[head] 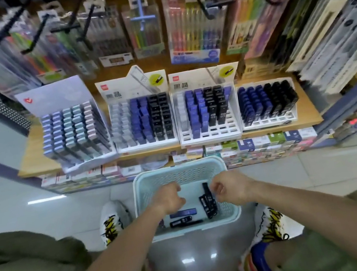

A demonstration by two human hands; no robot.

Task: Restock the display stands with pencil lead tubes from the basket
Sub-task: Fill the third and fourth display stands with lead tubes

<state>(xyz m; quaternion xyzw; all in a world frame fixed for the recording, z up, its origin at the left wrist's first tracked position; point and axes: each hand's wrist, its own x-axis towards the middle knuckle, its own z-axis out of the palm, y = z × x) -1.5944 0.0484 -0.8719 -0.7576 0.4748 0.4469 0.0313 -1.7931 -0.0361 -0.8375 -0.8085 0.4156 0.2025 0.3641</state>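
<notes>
Head view. Pale-blue perforated plastic basket (225, 216) set on floor betw. feet, within reach. Black and blue pencil lead tubes (207, 200) lying loose inside. Left hand (169, 197), right hand (226, 187) held apart over basket, fingers curled; contents cannot be told. White display stands (211, 138) on shelf, front slots unfilled.

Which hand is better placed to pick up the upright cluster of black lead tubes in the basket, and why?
The right hand. Its curled fingers sit right beside the black lead tubes near the right wall of the basket. The left hand hovers farther left, above the blue tube.
</notes>
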